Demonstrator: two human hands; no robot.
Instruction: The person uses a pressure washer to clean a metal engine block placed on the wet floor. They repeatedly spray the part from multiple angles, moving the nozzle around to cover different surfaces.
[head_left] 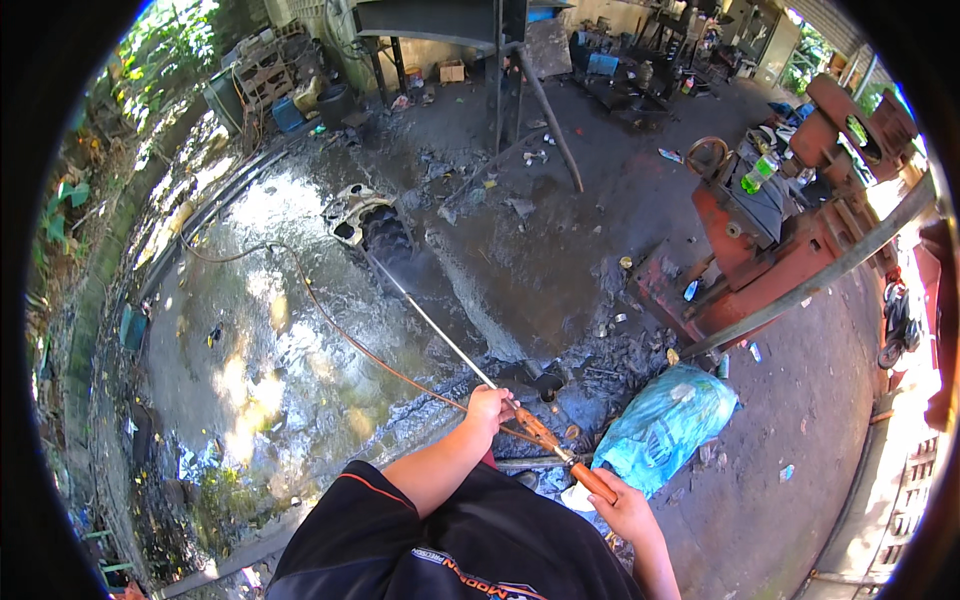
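A long spray lance (432,324) slants up and to the left across my front. My left hand (489,408) is closed around its rod, just ahead of the brown grip section (536,428). Further back, my right hand (626,508) grips the orange handle (594,482) at the rear end. A thin brown hose (318,303) loops over the wet floor and runs up to the lance near my hands. The lance's tip points at a grimy metal housing with openings (352,215), lying on the ground. Faint mist hangs over the dark area beside it.
Beside my right hand lies a stuffed blue plastic bag (680,415). Red metal machinery (770,260) with a green bottle (760,174) on it stands at right, crossed by a long pole (820,278). A dark steel post (507,85) rises ahead. Debris litters the wet, muddy floor (560,290).
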